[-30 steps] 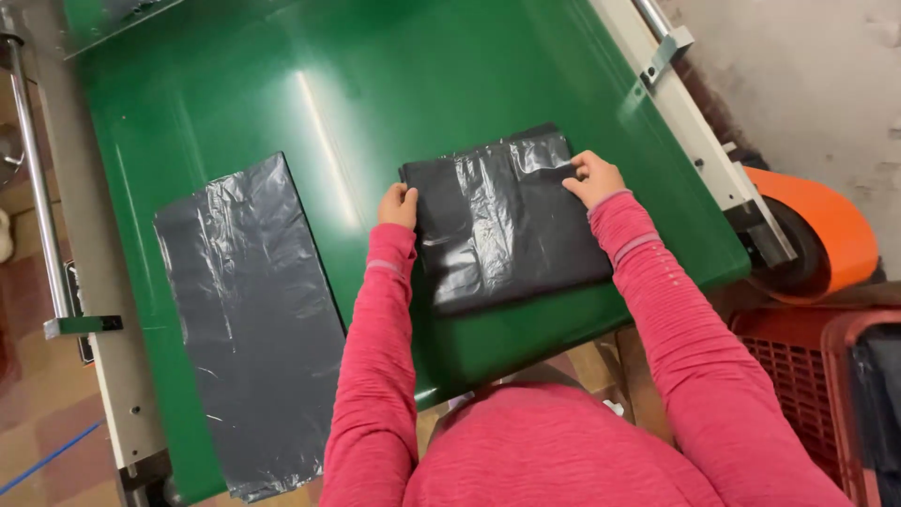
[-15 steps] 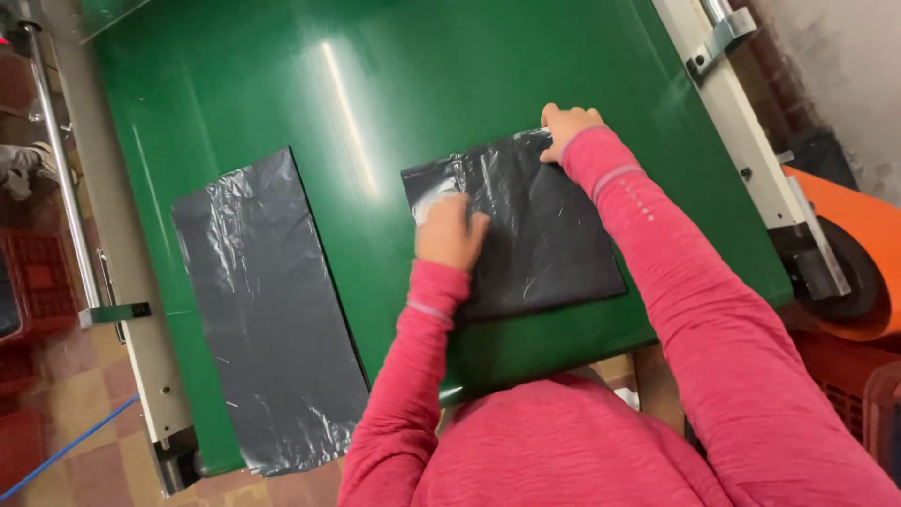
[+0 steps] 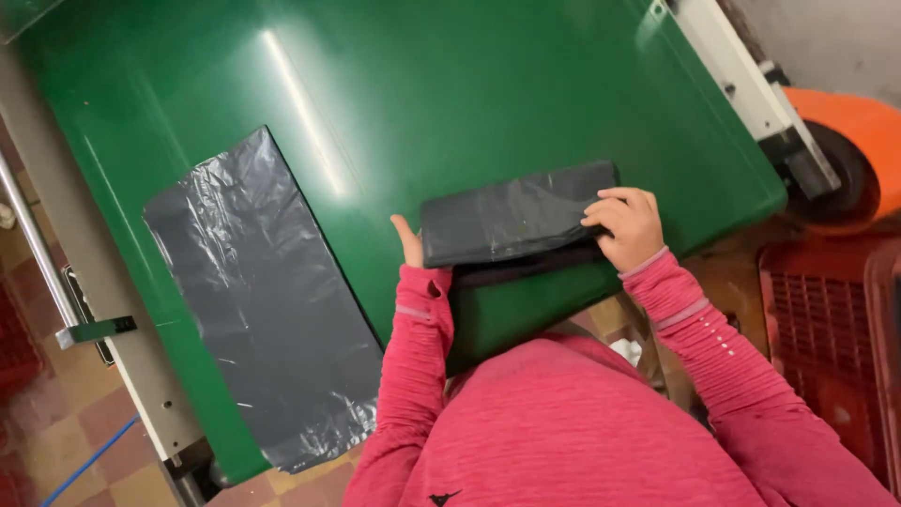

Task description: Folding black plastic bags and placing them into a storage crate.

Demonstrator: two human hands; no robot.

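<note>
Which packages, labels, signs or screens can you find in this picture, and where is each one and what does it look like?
No labels, signs or screens show.
Folded bag stack: dark grey plastic, rectangular, on the green table, between left hand and right hand.
Flat bag: long grey plastic sheet, on the table's left side.

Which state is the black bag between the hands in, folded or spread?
Folded: the black bag forms a narrow doubled strip, its lower layer showing beneath, pinched by the right hand.
</note>
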